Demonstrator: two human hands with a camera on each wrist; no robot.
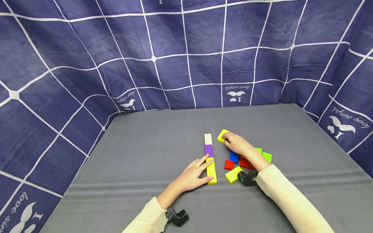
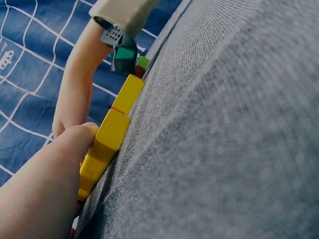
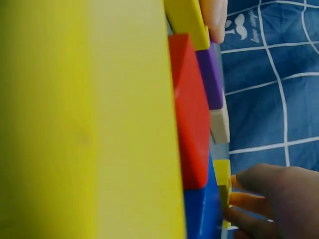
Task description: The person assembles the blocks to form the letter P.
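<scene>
Fingers spread, my left hand (image 1: 190, 177) touches the yellow block (image 1: 212, 173) at the near end of a straight row. Beyond it in the row lie a purple block (image 1: 209, 150) and a cream block (image 1: 208, 139). In the left wrist view the thumb rests against the yellow block (image 2: 103, 142). My right hand (image 1: 237, 144) pinches another yellow block (image 1: 222, 133) just right of the cream end, apart from the row. The right wrist view shows the fingers at that block's side (image 3: 222, 172); part of the grip is hidden.
Under and beside my right forearm are a small red block (image 1: 229, 164), a blue block (image 1: 234, 157), a larger red block (image 1: 245, 163), a yellow block (image 1: 232, 175) and green blocks (image 1: 267, 157), partly covered. A blue checked curtain (image 1: 204, 71) hangs behind the grey surface (image 1: 140, 145).
</scene>
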